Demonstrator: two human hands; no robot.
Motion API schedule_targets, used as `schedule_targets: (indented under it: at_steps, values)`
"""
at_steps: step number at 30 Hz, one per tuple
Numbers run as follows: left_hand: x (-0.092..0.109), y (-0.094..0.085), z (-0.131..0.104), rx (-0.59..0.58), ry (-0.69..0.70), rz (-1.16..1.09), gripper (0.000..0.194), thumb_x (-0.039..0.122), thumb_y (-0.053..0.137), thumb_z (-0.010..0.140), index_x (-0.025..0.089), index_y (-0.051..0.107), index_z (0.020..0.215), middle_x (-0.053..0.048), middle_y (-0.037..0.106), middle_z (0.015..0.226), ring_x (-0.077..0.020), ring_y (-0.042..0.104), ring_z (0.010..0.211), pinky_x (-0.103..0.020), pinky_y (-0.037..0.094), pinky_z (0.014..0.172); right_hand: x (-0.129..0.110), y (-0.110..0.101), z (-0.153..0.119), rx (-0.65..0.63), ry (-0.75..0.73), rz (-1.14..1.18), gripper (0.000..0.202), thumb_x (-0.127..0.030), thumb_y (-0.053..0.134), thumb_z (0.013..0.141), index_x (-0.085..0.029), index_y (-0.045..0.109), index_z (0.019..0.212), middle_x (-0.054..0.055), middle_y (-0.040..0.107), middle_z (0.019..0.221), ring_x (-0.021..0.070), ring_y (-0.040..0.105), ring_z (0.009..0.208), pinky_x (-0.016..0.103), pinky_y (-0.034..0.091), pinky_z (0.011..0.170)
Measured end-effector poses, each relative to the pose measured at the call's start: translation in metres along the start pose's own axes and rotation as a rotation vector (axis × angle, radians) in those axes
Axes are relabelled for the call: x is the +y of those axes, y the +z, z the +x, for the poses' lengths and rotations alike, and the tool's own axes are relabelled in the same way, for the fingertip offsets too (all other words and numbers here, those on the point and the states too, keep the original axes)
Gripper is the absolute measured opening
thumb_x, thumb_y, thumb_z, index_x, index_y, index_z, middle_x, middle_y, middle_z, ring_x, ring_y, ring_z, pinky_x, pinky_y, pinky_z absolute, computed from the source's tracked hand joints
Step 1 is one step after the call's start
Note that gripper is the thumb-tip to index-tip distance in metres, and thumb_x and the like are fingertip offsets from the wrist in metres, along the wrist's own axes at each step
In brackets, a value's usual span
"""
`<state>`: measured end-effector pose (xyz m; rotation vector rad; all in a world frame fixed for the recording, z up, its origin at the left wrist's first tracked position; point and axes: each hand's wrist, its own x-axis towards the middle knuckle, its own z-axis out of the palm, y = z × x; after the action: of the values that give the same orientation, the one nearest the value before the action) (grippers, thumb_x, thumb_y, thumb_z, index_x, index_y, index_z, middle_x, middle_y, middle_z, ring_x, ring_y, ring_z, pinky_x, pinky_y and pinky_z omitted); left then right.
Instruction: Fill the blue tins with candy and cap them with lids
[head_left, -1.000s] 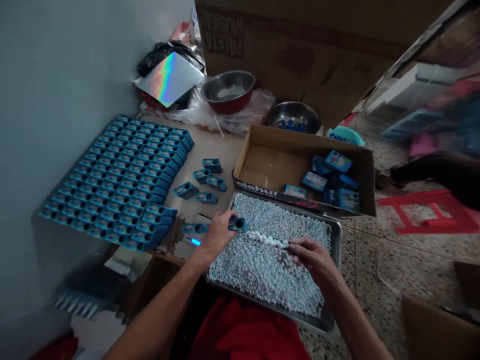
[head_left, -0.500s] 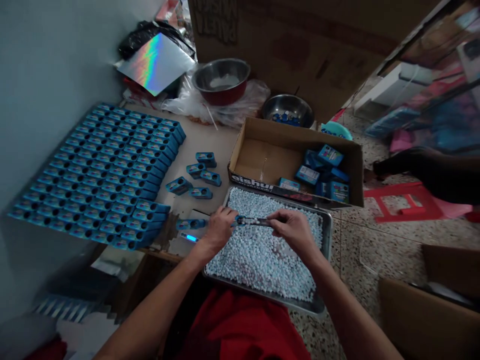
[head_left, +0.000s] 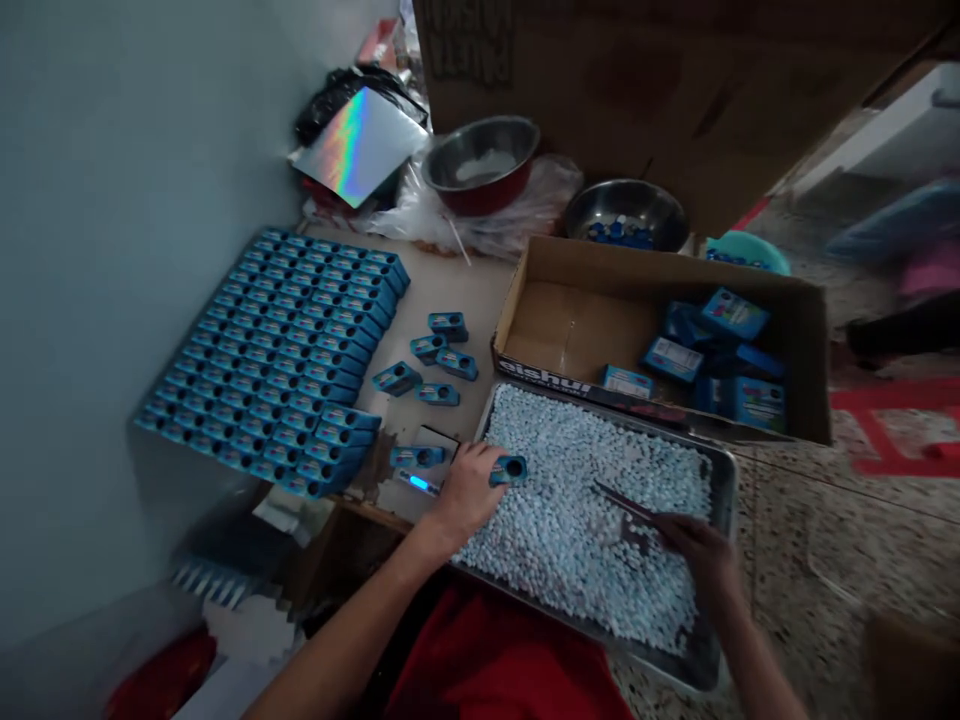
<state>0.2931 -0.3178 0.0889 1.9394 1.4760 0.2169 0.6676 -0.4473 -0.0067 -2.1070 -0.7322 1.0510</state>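
Observation:
My left hand (head_left: 469, 490) is closed around a small blue box (head_left: 511, 469), its round dark hole facing up over the left side of the metal tray (head_left: 726, 500). Small white and pale-blue pellets (head_left: 555, 520) fill that tray. Between the fingers of my right hand (head_left: 701, 555) is a narrow dark scoop (head_left: 626, 502), its tip low over the pellets. Just left of my left hand, another blue box (head_left: 417, 457) rests on a small scale with a lit blue display (head_left: 419, 484).
Rows of blue boxes (head_left: 277, 350) cover the table's left side. Several loose boxes (head_left: 437, 394) lie beside them. Behind the tray stands a cardboard box (head_left: 551, 310) with larger blue packs (head_left: 673, 358). Metal bowls (head_left: 480, 160) sit at the back; a person's dark sleeve (head_left: 907, 328) shows at right.
My right hand has drawn the scoop away from the blue box, rightward and down to the pellets. My left hand still holds the box. The whole view has shifted.

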Motion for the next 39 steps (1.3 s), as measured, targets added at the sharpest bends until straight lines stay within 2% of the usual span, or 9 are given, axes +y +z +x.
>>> schedule_targets:
  at_steps: [4,7,9,12,18,21,31,35,39]
  values:
    - [-0.002,-0.001,-0.021,0.014,-0.069,0.068,0.04,0.01,0.069,0.075,0.024,0.069,0.112,-0.006,0.07,0.115,-0.0292,0.059,0.111,-0.043,0.047,0.1,-0.02,0.115,0.006,-0.188,0.153,0.314,0.047,-0.053,0.088,0.05,-0.015,0.08,0.078,0.007,0.077,0.075,0.0208,0.067,0.063,0.032,0.057,0.059]
    - [-0.011,-0.002,-0.028,0.02,-0.138,0.109,0.039,0.012,0.069,0.075,0.024,0.069,0.112,-0.006,0.07,0.113,-0.0296,0.06,0.108,-0.043,0.048,0.099,-0.037,0.15,0.01,-0.255,0.177,0.371,0.049,-0.052,0.089,0.051,-0.015,0.08,0.081,0.008,0.077,0.08,0.0189,0.068,0.066,0.03,0.057,0.062]
    - [-0.015,-0.002,-0.027,0.022,-0.179,0.126,0.038,0.013,0.069,0.075,0.023,0.07,0.112,-0.007,0.071,0.112,-0.0297,0.06,0.107,-0.043,0.048,0.098,-0.043,0.144,0.01,-0.299,0.196,0.392,0.049,-0.051,0.09,0.051,-0.014,0.08,0.082,0.008,0.077,0.082,0.0172,0.068,0.067,0.029,0.057,0.062]
    - [-0.016,0.0,-0.021,0.021,-0.172,0.147,0.034,0.014,0.068,0.077,0.022,0.071,0.109,-0.007,0.071,0.112,-0.0291,0.06,0.107,-0.041,0.048,0.098,-0.056,0.111,0.005,-0.367,0.216,0.405,0.047,-0.048,0.092,0.052,-0.014,0.079,0.082,0.007,0.076,0.078,0.0146,0.066,0.063,0.026,0.056,0.061]
    - [-0.01,0.008,-0.004,0.019,-0.06,0.163,0.037,0.012,0.064,0.08,0.021,0.07,0.115,-0.008,0.069,0.115,-0.0281,0.058,0.111,-0.041,0.046,0.101,-0.115,0.063,-0.014,-0.497,0.167,0.359,0.041,-0.042,0.093,0.059,-0.012,0.079,0.085,0.006,0.074,0.07,0.0117,0.063,0.054,0.023,0.052,0.054]
    - [-0.008,0.013,0.001,0.019,-0.012,0.185,0.034,0.013,0.065,0.082,0.023,0.069,0.114,-0.008,0.069,0.117,-0.0287,0.057,0.112,-0.042,0.045,0.102,-0.146,0.055,-0.022,-0.527,0.088,0.272,0.039,-0.042,0.09,0.063,-0.012,0.079,0.085,0.006,0.073,0.066,0.0126,0.064,0.054,0.022,0.051,0.052]
    - [0.009,0.019,0.0,-0.021,0.088,0.218,0.034,0.01,0.068,0.081,0.021,0.068,0.113,-0.008,0.067,0.115,-0.0271,0.056,0.11,-0.038,0.047,0.098,-0.209,0.057,-0.066,-0.363,-0.259,-0.178,0.016,-0.022,0.065,0.076,-0.016,0.079,0.081,0.001,0.067,0.053,0.0141,0.062,0.047,0.022,0.045,0.047]
    - [0.001,0.025,0.004,0.017,0.102,0.137,0.036,0.008,0.069,0.079,0.021,0.068,0.112,-0.008,0.068,0.114,-0.0265,0.058,0.11,-0.038,0.047,0.1,-0.194,0.029,-0.064,-0.344,-0.226,-0.173,0.02,-0.03,0.067,0.08,-0.017,0.08,0.089,0.001,0.07,0.061,0.0154,0.065,0.052,0.024,0.048,0.052]
    - [-0.01,0.022,0.005,0.083,0.045,0.002,0.035,0.007,0.072,0.076,0.022,0.07,0.108,-0.006,0.07,0.113,-0.0258,0.062,0.107,-0.038,0.049,0.098,-0.12,-0.013,-0.035,-0.162,-0.047,-0.201,0.029,-0.04,0.077,0.07,-0.015,0.081,0.084,0.004,0.07,0.059,0.0161,0.062,0.05,0.025,0.045,0.049]
